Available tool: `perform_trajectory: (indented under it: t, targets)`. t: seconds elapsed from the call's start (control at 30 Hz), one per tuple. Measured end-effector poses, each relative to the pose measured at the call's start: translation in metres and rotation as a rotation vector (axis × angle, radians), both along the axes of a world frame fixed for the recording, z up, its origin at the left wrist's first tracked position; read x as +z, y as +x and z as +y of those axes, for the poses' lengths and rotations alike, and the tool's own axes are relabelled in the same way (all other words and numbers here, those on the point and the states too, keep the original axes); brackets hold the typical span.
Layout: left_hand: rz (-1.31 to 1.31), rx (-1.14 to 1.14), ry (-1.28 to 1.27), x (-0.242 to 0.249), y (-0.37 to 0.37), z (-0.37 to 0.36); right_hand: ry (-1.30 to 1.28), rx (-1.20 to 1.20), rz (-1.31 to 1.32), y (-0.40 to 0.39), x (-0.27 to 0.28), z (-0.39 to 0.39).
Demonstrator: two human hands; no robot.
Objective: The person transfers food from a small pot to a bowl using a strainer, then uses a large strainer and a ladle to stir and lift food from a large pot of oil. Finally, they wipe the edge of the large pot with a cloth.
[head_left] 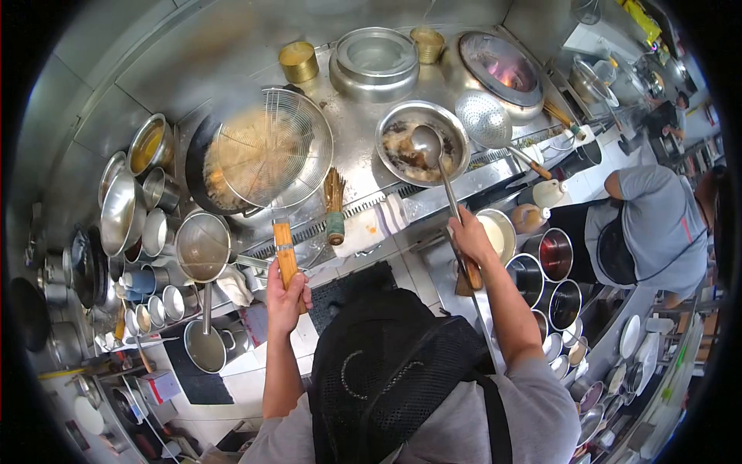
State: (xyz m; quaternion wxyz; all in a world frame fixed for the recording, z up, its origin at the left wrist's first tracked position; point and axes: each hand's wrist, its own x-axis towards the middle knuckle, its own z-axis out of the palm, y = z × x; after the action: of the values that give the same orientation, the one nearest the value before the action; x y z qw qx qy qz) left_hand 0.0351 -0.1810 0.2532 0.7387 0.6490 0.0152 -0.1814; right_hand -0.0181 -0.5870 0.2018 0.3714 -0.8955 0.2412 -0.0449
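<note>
Hands (284, 298) outstretched — strainer (272, 147), ladle (427, 141)

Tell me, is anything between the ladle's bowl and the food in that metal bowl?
Nothing visible. The right hand holds the ladle, whose scoop already sits in the metal bowl. The left hand holds the wire skimmer over the dark wok, well to the side.

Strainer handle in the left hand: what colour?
Light wooden brown, seen in the head view: the strainer handle gripped by the left hand.
</note>
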Motion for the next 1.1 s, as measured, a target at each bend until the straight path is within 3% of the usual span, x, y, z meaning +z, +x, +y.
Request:
perform_trajectory:
  t: [0.03, 0.1, 0.13, 0.17, 0.27, 0.3, 0.37, 0.83, 1.1]
  targets:
    - [-0.003, 0.002, -0.004, -0.001, -0.002, 0.000, -0.004, 0.002, -0.003, 0.006, -0.002, -0.004]
    - [-0.005, 0.027, -0.004, -0.003, -0.005, -0.001, 0.529, -0.063, 0.151, 0.023, 0.001, -0.010]
    - [-0.007, 0.032, -0.009, -0.004, -0.005, -0.001, 0.697, -0.137, 0.154, 0.028, 0.005, -0.008]
    - [-0.014, 0.035, -0.013, -0.005, -0.005, -0.001, 0.691, -0.130, 0.151, 0.033, 0.008, -0.010]
    - [-0.024, 0.054, -0.017, -0.004, -0.006, -0.001, 1.354, -0.382, 0.096, 0.042, 0.010, -0.018]
    - [-0.025, 0.061, -0.014, -0.003, -0.004, -0.001, 1.351, -0.371, 0.100, 0.042, 0.014, -0.018]
    - [-0.026, 0.079, -0.014, -0.001, -0.002, -0.001, 1.627, -0.357, 0.019, 0.034, 0.020, -0.017]
    - [-0.051, 0.016, 0.013, -0.018, 0.053, -0.006, 1.668, -0.317, -0.078, 0.004, 0.092, -0.001]
    - [0.077, 0.047, -0.102, -0.023, 0.086, 0.006, 1.538, -0.373, 0.086, 0.019, 0.139, 0.014]
